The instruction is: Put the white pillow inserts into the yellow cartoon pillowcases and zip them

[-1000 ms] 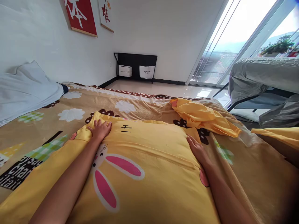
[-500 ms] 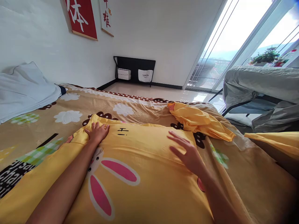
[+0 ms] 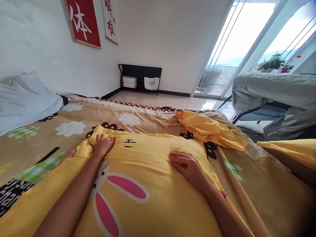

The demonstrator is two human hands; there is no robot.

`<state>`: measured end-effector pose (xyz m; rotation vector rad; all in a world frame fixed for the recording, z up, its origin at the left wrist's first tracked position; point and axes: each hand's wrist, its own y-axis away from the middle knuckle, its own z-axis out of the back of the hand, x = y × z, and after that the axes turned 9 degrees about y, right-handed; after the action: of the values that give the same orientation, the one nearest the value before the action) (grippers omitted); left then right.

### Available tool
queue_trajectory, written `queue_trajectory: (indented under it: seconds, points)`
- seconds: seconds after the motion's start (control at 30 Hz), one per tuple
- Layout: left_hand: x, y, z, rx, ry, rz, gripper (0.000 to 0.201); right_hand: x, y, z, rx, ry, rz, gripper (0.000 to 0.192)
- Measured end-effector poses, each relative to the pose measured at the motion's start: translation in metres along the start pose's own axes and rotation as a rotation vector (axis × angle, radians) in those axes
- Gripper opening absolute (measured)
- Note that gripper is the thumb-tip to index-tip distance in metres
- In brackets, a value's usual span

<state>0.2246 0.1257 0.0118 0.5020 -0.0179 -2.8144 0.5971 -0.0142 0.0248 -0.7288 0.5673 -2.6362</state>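
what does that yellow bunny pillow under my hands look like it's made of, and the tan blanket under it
Yellow bunny pillow: looks like smooth woven cotton or a cotton blend, matte with a slight sheen, showing fine creases around the left hand and right hand, both resting flat on it. Tan blanket: seems a soft fleece or brushed fabric, judging by its fuzzy, dull surface and loose rumples.

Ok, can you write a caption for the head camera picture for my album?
Left hand and right hand pressing flat on a yellow bunny pillow on a tan patterned bedspread.
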Motion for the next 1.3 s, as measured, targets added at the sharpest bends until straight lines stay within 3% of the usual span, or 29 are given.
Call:
queue_trajectory:
  seconds: [0.17,0.47,0.77,1.03,1.17,1.23,1.3]
  points:
    - [0.001,0.000,-0.001,-0.006,-0.007,-0.004,0.063,0.000,0.000,-0.001,-0.057,0.083,0.096,0.017]
    - [0.002,-0.002,-0.002,0.000,-0.010,0.003,0.063,0.005,0.000,0.008,-0.112,0.070,0.002,0.018]
    - [0.004,-0.003,-0.003,-0.020,0.000,-0.012,0.062,-0.001,-0.004,0.020,-0.309,0.059,-0.158,0.023]
    - [0.005,-0.006,-0.006,-0.052,0.010,-0.035,0.058,-0.018,-0.005,0.034,-0.435,0.079,-0.410,0.037]
    - [0.004,-0.006,-0.005,-0.046,-0.002,-0.033,0.058,-0.034,-0.005,0.035,-0.447,-0.047,-0.553,0.039]
    - [0.004,-0.005,-0.005,-0.040,0.000,-0.032,0.058,-0.044,-0.005,0.039,-0.458,-0.203,-0.619,0.037]
    - [0.004,-0.004,-0.004,-0.028,0.004,-0.030,0.059,-0.056,-0.003,0.048,-0.560,-0.435,-0.670,0.033]
